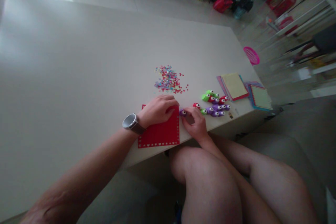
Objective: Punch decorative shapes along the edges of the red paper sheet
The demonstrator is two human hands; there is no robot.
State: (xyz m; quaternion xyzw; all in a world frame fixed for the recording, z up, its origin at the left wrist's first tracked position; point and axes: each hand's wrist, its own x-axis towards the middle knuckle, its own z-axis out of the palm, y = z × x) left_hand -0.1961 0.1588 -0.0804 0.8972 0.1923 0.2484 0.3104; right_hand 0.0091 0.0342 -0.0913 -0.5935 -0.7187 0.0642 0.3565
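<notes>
While the left hand is lying over the upper part of the red card, its fingers bent and close together, the right hand is pinching a purple craft punch narrowly between thumb and fingers at the card's two o'clock edge; whether the left fingers are gripping the paper or only pressing on it, I cannot tell. The card is lying near the front edge of the white table, small cut-out shapes lining its visible borders; the step in hand is looking like the placing or working of the punch on that side. Any squeeze is calling, I judge, for the punch sitting square to the edge and the left hand bracing the sheet flat; whether the punch's slot is already taking in paper is not showing.

Around the card, loose confetti is spreading toward twelve to one o'clock; the other craft punches, red, green and purple with round eyes, are clustering toward two o'clock; farther out that way, a stack of coloured paper is resting beside a second stack; a wristwatch is circling the left wrist.
</notes>
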